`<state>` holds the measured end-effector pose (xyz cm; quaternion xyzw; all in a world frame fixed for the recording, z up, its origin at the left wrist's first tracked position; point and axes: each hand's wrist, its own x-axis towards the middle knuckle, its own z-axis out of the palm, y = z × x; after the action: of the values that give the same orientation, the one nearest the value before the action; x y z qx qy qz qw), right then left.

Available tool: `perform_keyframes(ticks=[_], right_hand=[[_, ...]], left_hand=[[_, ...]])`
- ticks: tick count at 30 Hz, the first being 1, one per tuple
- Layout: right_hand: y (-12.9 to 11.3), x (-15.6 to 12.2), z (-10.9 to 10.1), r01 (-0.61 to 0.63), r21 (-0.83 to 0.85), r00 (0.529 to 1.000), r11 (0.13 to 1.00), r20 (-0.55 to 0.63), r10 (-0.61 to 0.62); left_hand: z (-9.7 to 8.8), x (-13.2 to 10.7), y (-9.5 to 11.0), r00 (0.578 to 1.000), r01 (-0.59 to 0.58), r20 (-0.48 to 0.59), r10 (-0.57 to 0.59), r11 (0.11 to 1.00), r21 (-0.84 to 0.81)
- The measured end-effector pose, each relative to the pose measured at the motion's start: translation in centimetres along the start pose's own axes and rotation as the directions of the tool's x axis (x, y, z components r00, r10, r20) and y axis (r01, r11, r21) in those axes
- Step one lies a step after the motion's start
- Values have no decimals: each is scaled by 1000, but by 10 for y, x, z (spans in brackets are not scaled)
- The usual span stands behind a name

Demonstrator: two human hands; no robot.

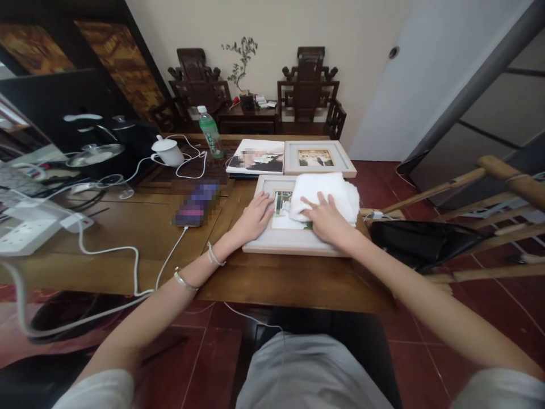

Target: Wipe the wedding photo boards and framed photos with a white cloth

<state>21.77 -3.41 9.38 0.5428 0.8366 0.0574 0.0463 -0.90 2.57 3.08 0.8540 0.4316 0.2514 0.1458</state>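
A light wooden picture frame [264,241] lies flat at the table's front edge, with a photo [281,210] in its pale mount. My left hand [254,217] rests flat on the frame's left side, fingers stretched out. On the right half lies a folded white cloth [327,193], thick and fluffy, covering part of the photo. My right hand [327,220] presses on the cloth's near side from above, fingers spread; its palm hides some of the frame's lower right.
Behind lie a second framed photo [347,162] and a photo book [255,162]. To the left are a phone [196,204] on a cable, a green bottle [210,130], a white lidded cup [168,152] and a power strip [29,230]. A wooden chair [506,176] stands right.
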Motion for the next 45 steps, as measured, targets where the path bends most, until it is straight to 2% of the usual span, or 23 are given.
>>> perform_keyframes(ticks=[4, 7, 9, 13, 17, 20, 22, 24, 28, 34, 38, 41, 45], right_hand=[[-24, -46, -20, 74, 80, 988, 994, 132, -84], [-38, -68, -35, 187, 167, 968, 968, 138, -211], [-45, -70, -39, 242, 215, 954, 946, 127, -273], [-40, -49, -24, 249, 252, 959, 935, 73, -275], [-5, -12, -1, 172, 186, 985, 967, -28, -170], [24, 16, 6, 71, 79, 987, 994, -148, -59], [36, 31, 6, 26, 19, 981, 999, -192, -22], [38, 40, 6, 13, -8, 984, 1000, -175, -14], [19, 36, 2, 16, 14, 999, 1000, -44, -15], [-31, -24, -24, 89, 122, 984, 989, 143, -106], [-55, -54, -36, 215, 197, 966, 957, 101, -238], [-61, -46, -33, 237, 220, 960, 946, 95, -262], [-52, -6, -18, 190, 187, 970, 964, 117, -214]], left_hand=[[1, 1, 1, 1000, 4, -6, -4, 1000, 2], [-1, 1, 2, 1000, -2, -4, 2, 1000, -2], [-2, 1, 2, 1000, -8, -2, 8, 1000, -4], [-2, 1, 0, 1000, -14, -9, 14, 1000, 4], [0, 1, -2, 1000, -17, -9, 17, 1000, 7], [0, 0, -3, 1000, -21, -5, 21, 1000, 7], [-1, 0, -4, 1000, -20, -6, 20, 1000, 6], [-1, 0, -5, 1000, -22, -8, 22, 1000, 5], [-1, 1, -5, 1000, -28, -6, 28, 1000, 6], [1, 1, -3, 1000, -14, -23, 15, 1000, 15], [1, 1, -2, 1000, -15, -15, 15, 1000, 24], [0, 1, -2, 1000, -8, -11, 8, 1000, 17], [-2, 1, -1, 999, -8, -51, 6, 998, -58]])
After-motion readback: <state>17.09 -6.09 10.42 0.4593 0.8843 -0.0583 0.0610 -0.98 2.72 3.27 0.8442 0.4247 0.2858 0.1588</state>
